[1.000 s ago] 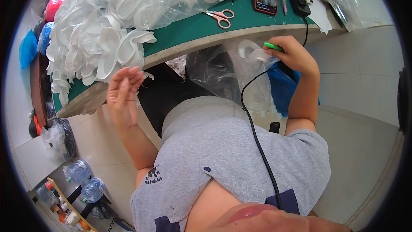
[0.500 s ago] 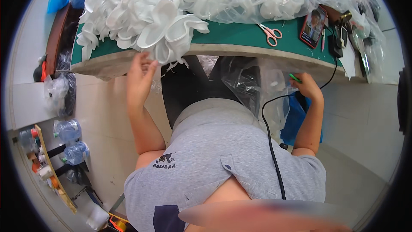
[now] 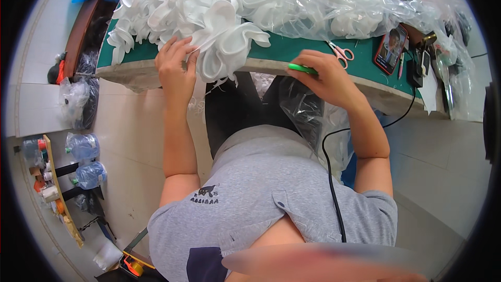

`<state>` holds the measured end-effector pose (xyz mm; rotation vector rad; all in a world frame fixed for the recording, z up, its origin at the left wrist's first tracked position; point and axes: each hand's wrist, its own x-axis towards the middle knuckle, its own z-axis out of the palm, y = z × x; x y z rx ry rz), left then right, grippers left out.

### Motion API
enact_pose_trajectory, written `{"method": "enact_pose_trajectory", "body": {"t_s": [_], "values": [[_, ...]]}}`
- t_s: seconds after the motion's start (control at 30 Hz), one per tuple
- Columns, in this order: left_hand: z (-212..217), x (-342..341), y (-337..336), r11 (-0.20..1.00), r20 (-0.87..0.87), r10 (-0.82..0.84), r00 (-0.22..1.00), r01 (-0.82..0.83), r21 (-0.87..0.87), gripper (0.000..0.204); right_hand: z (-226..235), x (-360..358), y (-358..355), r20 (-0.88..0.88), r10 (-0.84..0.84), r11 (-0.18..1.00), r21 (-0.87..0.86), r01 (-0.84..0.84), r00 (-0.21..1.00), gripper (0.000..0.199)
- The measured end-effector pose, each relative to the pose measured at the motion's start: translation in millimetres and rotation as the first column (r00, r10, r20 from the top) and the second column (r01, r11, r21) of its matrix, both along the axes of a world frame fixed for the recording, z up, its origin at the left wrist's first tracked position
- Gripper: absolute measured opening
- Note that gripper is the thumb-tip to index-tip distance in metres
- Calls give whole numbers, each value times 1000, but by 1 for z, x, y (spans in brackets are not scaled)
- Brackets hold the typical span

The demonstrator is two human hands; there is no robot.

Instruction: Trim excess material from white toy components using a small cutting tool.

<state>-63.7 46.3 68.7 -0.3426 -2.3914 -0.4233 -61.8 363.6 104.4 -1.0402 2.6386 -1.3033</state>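
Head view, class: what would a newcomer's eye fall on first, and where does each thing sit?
First, the big heap of curled white pieces, covering the left of the green tabletop and spilling over its near edge. Next, the bright green object in the right hand, by the tabletop's near edge in this view. Then the pink-handled scissors and red-edged phone, on the tabletop's right side.
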Motion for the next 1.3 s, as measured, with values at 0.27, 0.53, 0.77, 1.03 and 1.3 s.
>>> {"method": "enact_pose_trajectory", "body": {"t_s": [0.27,0.53,0.77,1.03,1.3], "values": [[-3,10,18,198,-17,-445,896,117,973,13,2,-44,-62,190,-143,942,-274,192,971,16],[-4,23,39,-506,-438,-734,519,14,863,45,-7,-38,-87,521,215,859,-503,93,826,32],[-10,15,43,-82,157,-715,682,-304,949,41,4,-27,-76,175,186,979,-120,-167,967,22],[12,24,60,-231,-60,-787,614,-202,952,47,-7,-40,-75,366,-77,902,-370,221,928,16],[18,40,82,-485,-336,-784,522,-177,856,56,3,-7,-68,120,-191,557,-804,208,974,26]]}}
